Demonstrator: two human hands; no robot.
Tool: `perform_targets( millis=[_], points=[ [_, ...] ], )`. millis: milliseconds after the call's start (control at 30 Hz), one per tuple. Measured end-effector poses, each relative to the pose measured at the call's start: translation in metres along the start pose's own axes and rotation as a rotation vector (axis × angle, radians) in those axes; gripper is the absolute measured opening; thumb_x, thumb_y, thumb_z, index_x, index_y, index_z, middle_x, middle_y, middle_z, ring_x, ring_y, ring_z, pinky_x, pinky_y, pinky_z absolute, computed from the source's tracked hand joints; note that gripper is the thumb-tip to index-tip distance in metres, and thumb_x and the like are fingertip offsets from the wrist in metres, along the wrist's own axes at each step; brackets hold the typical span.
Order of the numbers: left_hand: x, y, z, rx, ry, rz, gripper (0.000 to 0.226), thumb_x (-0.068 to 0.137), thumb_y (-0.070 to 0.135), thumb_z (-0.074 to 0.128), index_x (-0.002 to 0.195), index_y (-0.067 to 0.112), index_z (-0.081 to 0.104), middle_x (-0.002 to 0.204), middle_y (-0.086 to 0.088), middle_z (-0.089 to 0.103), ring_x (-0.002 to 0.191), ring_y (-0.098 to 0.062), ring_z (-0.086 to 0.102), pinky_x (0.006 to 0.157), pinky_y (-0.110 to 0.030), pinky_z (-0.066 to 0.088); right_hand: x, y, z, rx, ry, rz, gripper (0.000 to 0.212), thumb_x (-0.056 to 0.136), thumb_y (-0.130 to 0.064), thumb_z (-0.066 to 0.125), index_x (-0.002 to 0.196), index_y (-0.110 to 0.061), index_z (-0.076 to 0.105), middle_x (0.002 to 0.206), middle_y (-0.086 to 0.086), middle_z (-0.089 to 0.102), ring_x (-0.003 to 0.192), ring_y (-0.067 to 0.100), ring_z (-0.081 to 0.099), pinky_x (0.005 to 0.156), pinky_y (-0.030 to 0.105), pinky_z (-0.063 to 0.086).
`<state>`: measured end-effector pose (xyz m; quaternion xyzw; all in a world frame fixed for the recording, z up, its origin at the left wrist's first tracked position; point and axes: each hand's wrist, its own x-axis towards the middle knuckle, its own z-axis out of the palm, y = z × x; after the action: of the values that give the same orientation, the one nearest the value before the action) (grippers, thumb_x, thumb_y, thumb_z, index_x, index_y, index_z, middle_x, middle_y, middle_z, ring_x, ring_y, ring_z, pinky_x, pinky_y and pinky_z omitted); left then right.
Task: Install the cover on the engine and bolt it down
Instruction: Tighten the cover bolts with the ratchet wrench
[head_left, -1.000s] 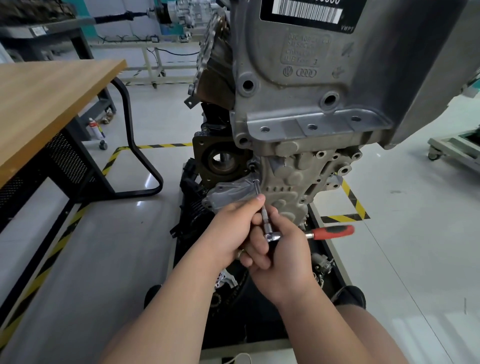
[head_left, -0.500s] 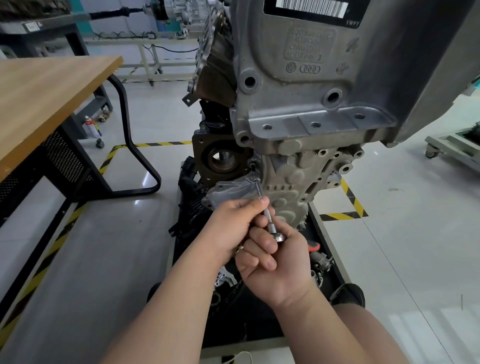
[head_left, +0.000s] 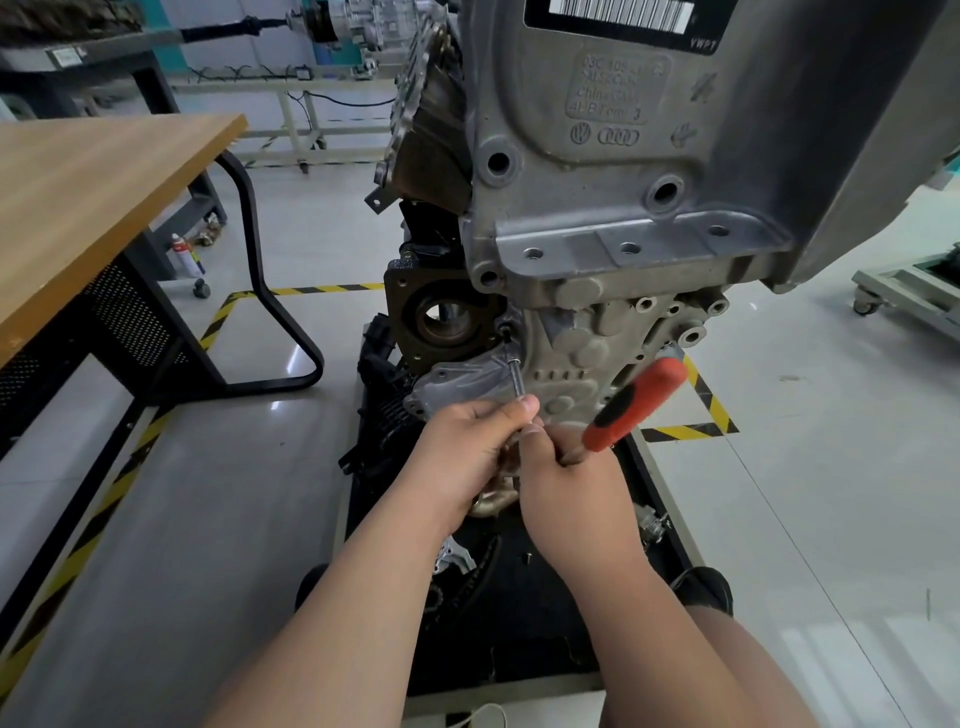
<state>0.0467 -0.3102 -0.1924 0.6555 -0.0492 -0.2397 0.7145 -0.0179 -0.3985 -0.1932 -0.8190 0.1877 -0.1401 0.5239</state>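
Note:
The grey engine hangs on a stand in front of me. A small grey cover lies against its lower front face. A ratchet with a red and black handle drives a thin steel extension whose tip sits on a bolt at the cover's upper corner. My left hand pinches the lower end of the extension between thumb and fingers. My right hand grips the ratchet at its head end, the handle sticking up and right. The ratchet head is hidden by my fingers.
A wooden-topped workbench with black legs stands at the left. The black stand base below the engine holds loose metal parts. Yellow-black floor tape marks the area. A wheeled cart is at the far right.
The ratchet handle swung: it pointed right, dropped out of sight behind my right hand, and now points up and right. My left hand stayed on the extension.

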Motion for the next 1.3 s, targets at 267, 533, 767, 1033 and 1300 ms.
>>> perform_targets(
  millis=[267,533,767,1033,1300],
  points=[
    [0.003,0.005,0.001,-0.057,-0.045,-0.023,0.044,0.093,0.036,0.056,0.054,0.017,0.064,0.071,0.003,0.071,0.072,-0.006,0.069,0.063,-0.019,0.05,-0.003,0.003,0.01,1.576,-0.527,0.571,0.026,0.09,-0.028,0.043,0.069,-0.015,0.054,0.038,-0.004,0.035,0.026,0.008,0.024,0.036,0.019,0.03],
    [0.001,0.005,0.001,-0.049,-0.002,-0.014,0.03,0.09,0.036,0.061,0.072,0.014,0.071,0.048,0.002,0.055,0.046,-0.007,0.055,0.051,-0.015,0.047,-0.005,0.007,0.02,1.842,-0.688,0.656,0.034,0.092,-0.026,0.039,0.066,-0.012,0.056,0.037,-0.004,0.041,0.028,0.008,0.021,0.04,0.018,0.031],
    [0.001,0.002,0.003,-0.009,0.055,0.013,0.034,0.089,0.036,0.062,0.062,0.019,0.071,0.041,0.004,0.048,0.038,-0.007,0.048,0.044,-0.014,0.043,-0.002,0.01,0.019,1.391,-0.42,0.585,0.032,0.091,-0.025,0.04,0.064,-0.015,0.053,0.039,-0.002,0.035,0.026,0.011,0.023,0.036,0.02,0.029],
    [0.004,0.002,0.003,0.002,0.079,0.033,0.033,0.084,0.033,0.068,0.054,0.02,0.069,0.056,-0.001,0.058,0.051,-0.011,0.053,0.046,-0.017,0.043,0.001,0.013,0.007,-0.171,-0.006,-0.197,0.038,0.093,-0.037,0.043,0.056,-0.03,0.043,0.049,-0.007,0.047,0.049,0.011,0.045,0.045,0.03,0.03],
    [0.003,0.008,0.002,-0.063,0.036,-0.047,0.038,0.091,0.041,0.056,0.067,0.017,0.072,0.049,0.003,0.062,0.042,-0.01,0.06,0.041,-0.013,0.041,-0.001,0.003,0.01,1.028,-0.24,0.393,0.043,0.096,-0.028,0.044,0.059,-0.016,0.063,0.04,0.004,0.039,0.03,0.015,0.027,0.041,0.024,0.031]
  ],
)
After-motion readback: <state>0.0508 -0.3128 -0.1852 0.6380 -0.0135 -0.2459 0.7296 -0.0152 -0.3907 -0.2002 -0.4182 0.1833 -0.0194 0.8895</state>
